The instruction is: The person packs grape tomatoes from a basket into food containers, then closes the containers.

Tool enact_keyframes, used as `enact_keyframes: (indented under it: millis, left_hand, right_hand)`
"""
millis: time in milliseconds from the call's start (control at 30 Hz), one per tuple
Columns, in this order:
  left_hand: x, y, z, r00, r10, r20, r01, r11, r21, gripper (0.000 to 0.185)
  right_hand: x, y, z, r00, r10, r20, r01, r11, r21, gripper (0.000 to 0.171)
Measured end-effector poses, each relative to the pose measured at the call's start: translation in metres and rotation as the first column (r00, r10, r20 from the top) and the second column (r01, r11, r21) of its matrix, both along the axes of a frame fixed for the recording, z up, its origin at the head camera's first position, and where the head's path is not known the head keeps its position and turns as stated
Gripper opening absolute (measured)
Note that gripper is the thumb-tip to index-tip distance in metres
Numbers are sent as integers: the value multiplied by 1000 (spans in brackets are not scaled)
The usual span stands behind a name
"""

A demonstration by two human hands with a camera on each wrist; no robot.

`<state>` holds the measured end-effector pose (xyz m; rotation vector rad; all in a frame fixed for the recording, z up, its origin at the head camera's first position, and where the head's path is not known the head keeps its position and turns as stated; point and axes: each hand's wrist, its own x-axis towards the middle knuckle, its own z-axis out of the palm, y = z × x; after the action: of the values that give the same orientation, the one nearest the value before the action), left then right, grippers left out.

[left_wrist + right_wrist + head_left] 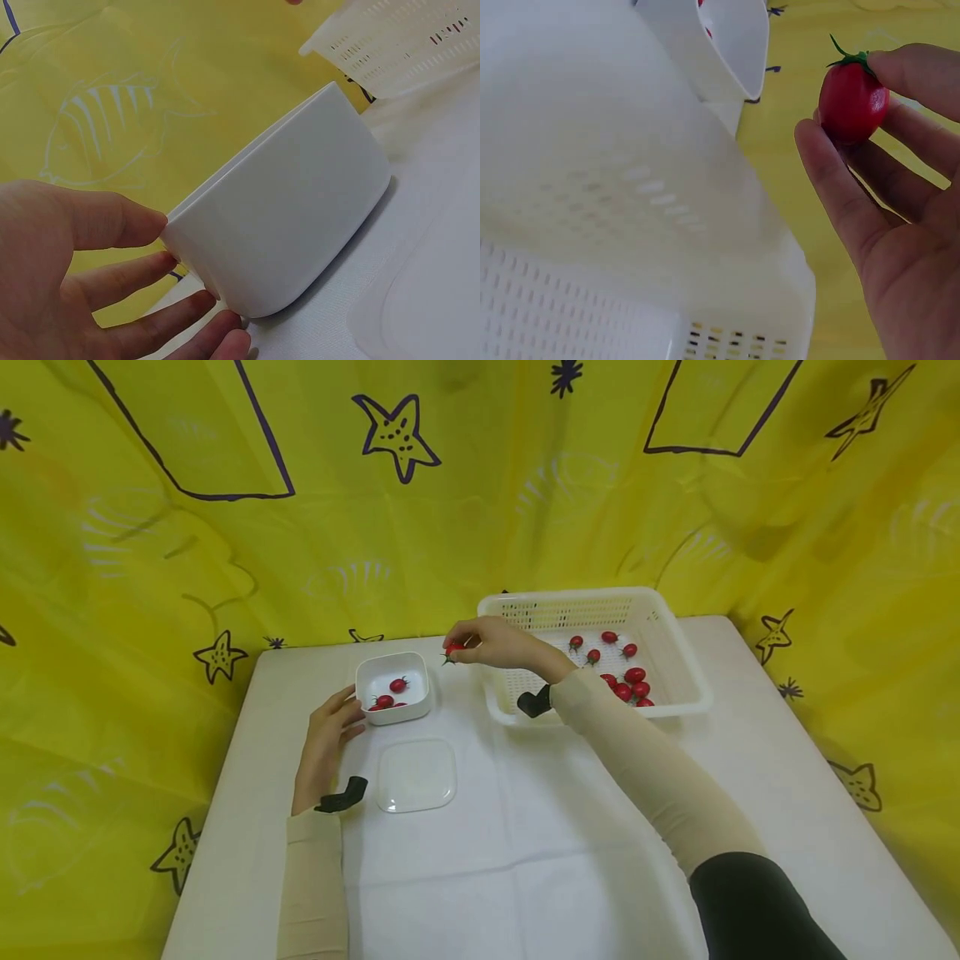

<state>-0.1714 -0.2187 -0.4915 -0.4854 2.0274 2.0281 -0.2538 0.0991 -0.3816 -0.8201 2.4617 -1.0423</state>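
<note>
My right hand (pixel 498 645) pinches a red cherry tomato (pixel 853 103) with a green calyx, held in the air between the white box and the basket. Several more cherry tomatoes (pixel 635 675) lie in the white plastic basket (pixel 688 668) at the right. With outstretched fingers, my left hand (pixel 330 727) touches the left side of the square white box (pixel 397 717); its thumb meets the rim corner in the left wrist view. Inside that box are several cherry tomatoes (pixel 398 685). Just in front of it lies a translucent square lid (pixel 417 777), flat on the table.
A white cloth covers the table (pixel 480 893). The basket's raised, slotted walls stand beneath my right forearm. A yellow patterned curtain (pixel 465 527) hangs behind the table and along both sides.
</note>
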Motion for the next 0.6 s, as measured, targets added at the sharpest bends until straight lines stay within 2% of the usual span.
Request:
enact_keyframes:
  millis: [400,600]
  left_hand:
    - [0,1,-1,1000,-3,-10,3,1000,-10,54]
    - [-1,-1,0,1000,3,-6,-3,1000,3,54]
  right_hand:
    - [-4,-38,-8,1000,10,17,-10,1000,17,20]
    - [-10,-62,-15,999,36,-14,-35,998,51,20]
